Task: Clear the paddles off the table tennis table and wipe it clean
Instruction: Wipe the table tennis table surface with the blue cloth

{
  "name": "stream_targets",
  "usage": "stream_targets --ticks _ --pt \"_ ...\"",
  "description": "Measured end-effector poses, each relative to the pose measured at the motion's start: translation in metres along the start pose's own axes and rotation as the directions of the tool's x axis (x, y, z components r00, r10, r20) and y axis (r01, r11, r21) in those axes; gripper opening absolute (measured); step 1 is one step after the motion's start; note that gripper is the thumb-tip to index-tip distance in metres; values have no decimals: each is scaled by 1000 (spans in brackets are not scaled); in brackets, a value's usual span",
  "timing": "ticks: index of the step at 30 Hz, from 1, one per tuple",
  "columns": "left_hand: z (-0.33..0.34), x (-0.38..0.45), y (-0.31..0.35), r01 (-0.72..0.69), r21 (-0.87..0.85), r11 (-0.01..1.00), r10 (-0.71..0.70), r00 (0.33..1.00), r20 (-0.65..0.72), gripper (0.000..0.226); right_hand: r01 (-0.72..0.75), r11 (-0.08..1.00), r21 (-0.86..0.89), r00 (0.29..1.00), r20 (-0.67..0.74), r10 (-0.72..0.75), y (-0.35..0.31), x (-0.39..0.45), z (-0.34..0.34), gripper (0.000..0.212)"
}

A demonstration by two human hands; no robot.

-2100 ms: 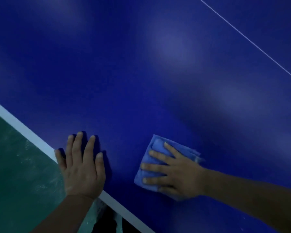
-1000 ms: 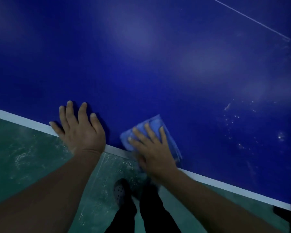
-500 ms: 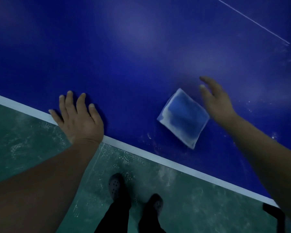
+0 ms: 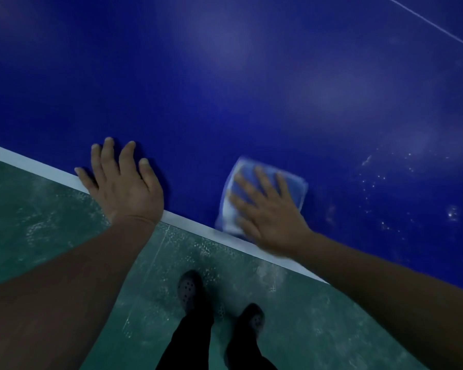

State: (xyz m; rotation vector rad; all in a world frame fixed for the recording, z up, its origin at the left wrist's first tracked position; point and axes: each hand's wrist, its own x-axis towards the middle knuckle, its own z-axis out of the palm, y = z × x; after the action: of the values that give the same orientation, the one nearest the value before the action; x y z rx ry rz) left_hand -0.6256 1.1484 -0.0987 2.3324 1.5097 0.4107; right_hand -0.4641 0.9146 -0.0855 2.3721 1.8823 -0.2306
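No bins or boxes showing here, so nothing to report on that front. It's just the blue table tennis table (image 4: 225,76) filling the upper part of the frame, with its white edge line running diagonally from the left side down toward the lower right.

The left hand (image 4: 123,182) is lying flat at the table edge left of center, fingers straight and spread, gripping nothing. The right hand (image 4: 267,209) is pressing flat on the folded blue cloth (image 4: 294,182) just right of center, fingers straight on top of it, not curled round it. The cloth is sitting right against the white edge line.

Half a second back the cloth was lying loose further in on the table with the right hand off it; now the hand is back on top and the cloth is nearer the edge.

White specks (image 4: 385,182) are showing on the blue at right. Two dark shoes (image 4: 190,289) are standing on the green floor (image 4: 38,222) at the bottom.
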Motion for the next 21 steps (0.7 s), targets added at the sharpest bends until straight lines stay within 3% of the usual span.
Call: stream_targets --ticks 1,2,4,6,8,9,10,12,13,15,16,17,19,21 --pt "0 0 0 -4 0 1000 4 1000 0 47 98 995 28 994 38 -99 9 -8 -3 56" --pt "1 1 0 -10 -1 1000 10 1000 -2 47 96 995 41 995 29 -97 29 -8 -8 56" --pt "2 0 -2 -17 5 1000 17 1000 -13 47 -193 980 43 981 -3 194 77 13 -16 59" --pt "3 0 -3 -27 12 1000 28 999 -16 47 -569 815 106 821 22 570 112 48 -25 60" --pt "4 0 -4 -31 20 999 32 999 -17 48 -700 686 199 704 27 710 96 81 -30 58" --pt "5 1 -5 -32 22 999 32 999 -16 48 -686 705 180 717 4 697 71 88 -26 58" --pt "5 1 -5 -32 23 999 32 999 -16 48 -615 774 151 778 -45 627 38 87 -19 57" --pt "5 1 -6 -32 23 999 32 999 -17 48 -308 946 103 945 -83 317 -28 56 -7 57" --pt "6 1 -6 -33 24 999 33 999 -19 48 -149 984 95 985 -69 156 -52 30 -2 55" --pt "6 2 -5 -37 24 999 37 999 -19 48 48 993 108 999 -21 -46 -52 -5 -2 53" --pt "6 1 -5 -37 30 999 37 999 -18 48 66 993 95 998 1 -66 -33 -8 -5 53" --pt "5 1 -5 -36 39 999 37 999 -18 49 32 998 57 999 -8 -32 -10 -3 -8 54" --pt "3 1 -4 -44 54 998 45 999 -9 49 -191 981 22 981 -18 192 34 25 -17 60" --pt "2 2 -2 -56 62 997 56 998 11 50 -505 857 108 862 7 507 50 61 -25 60"
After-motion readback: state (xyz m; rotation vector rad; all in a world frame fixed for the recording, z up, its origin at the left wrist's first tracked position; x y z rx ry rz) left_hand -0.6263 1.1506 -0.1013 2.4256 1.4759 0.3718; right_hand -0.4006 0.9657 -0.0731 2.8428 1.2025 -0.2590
